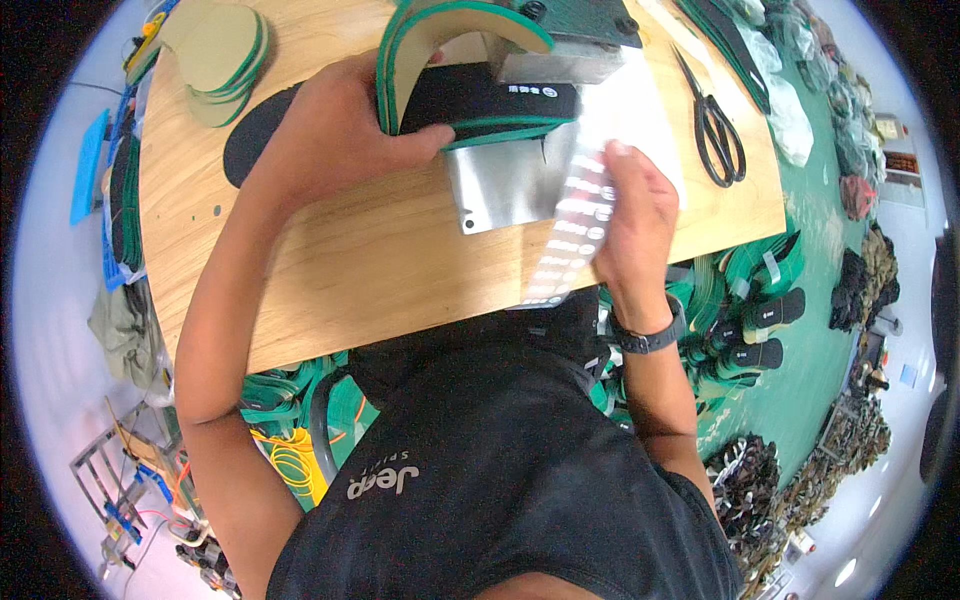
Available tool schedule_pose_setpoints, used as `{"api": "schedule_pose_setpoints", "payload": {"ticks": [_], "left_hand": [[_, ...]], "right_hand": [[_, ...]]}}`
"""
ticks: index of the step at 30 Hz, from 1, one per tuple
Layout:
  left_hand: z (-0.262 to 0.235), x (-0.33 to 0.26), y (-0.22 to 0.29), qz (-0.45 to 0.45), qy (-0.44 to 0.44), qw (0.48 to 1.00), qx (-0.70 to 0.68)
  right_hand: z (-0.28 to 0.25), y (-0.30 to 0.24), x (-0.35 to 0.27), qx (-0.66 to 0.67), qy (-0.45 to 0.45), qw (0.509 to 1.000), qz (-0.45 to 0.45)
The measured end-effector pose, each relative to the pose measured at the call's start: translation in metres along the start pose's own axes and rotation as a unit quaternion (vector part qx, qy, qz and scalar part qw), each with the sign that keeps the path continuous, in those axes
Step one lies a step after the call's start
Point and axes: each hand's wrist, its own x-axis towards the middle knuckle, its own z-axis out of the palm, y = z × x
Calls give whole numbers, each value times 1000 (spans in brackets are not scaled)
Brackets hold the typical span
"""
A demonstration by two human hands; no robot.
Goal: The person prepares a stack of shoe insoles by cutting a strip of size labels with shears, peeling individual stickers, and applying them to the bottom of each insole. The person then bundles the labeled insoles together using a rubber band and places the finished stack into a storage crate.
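Note:
My left hand [335, 130] is closed round a bent insole [480, 105], black on top with a green edge and a beige underside. Its thumb presses near the insole's lower edge. The insole's flat black end, bearing a small white print, lies over a shiny metal plate [505, 190] below a metal press head [565, 62]. Between the thumb and fingers of my right hand [640, 215] is a clear strip of white transfer labels [572, 250]. That strip hangs beside the plate's right side, its lower end by the table edge, slightly blurred.
Black-handled scissors [718, 145] lie on the wooden table [400, 280] at the right. Beige insoles [215, 50] are stacked at the far left, near a dark insole [258, 135]. More insoles [755, 335] are piled below the table's right edge.

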Motion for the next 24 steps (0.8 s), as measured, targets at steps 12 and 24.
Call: {"api": "schedule_pose_setpoints", "payload": {"ticks": [12,24], "left_hand": [[-18,-5,-1,-98,130,973,-163],[-19,-5,-5,-100,74,980,-154]], "right_hand": [[27,-3,16,32,-82,986,139],[25,-3,24,16,-107,983,145]]}}
